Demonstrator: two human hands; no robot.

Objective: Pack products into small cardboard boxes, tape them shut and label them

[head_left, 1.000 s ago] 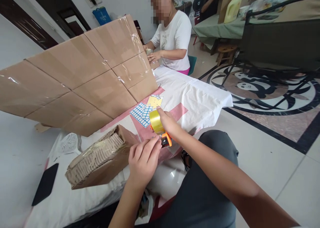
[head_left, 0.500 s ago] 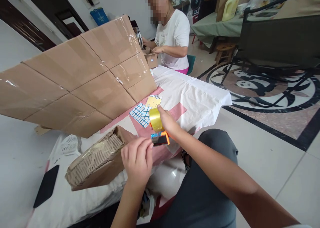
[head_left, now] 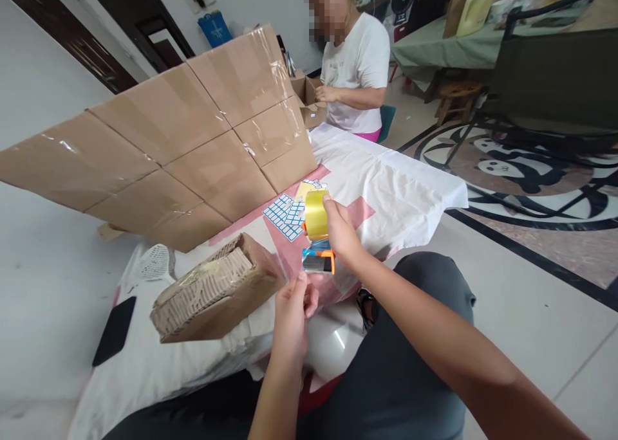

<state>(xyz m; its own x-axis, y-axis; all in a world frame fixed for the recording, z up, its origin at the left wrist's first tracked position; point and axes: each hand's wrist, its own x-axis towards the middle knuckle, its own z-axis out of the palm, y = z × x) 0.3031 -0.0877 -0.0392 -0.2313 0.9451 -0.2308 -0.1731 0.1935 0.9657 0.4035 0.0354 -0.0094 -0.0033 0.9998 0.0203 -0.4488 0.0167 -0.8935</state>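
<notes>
My right hand (head_left: 342,229) is wrapped round a tape dispenser (head_left: 318,261) with orange and blue parts. A roll of yellowish packing tape (head_left: 317,215) sits on it. Just below the dispenser's front edge, my left hand (head_left: 293,302) is closed in a pinch, thumb against finger, at what looks like the loose clear end of the tape. To the left of that hand, a brown cardboard box (head_left: 217,292) stands on the cloth, a strip of tape along its ridged top. Blue-and-white label sheets (head_left: 284,216) and a yellow card (head_left: 305,188) lie behind the tape roll.
A large taped cardboard panel (head_left: 193,137) leans along the table's far side. On the white-and-pink cloth (head_left: 396,176) lie a black phone-like slab (head_left: 114,330) and a white mesh paddle (head_left: 157,263). Across the table, a person (head_left: 360,67) handles an open carton (head_left: 309,99).
My left hand has turned and dropped slightly below the dispenser, fingers now pinched. The whole view has shifted, so things sit farther right. Across the table, the carton now shows its open top.
</notes>
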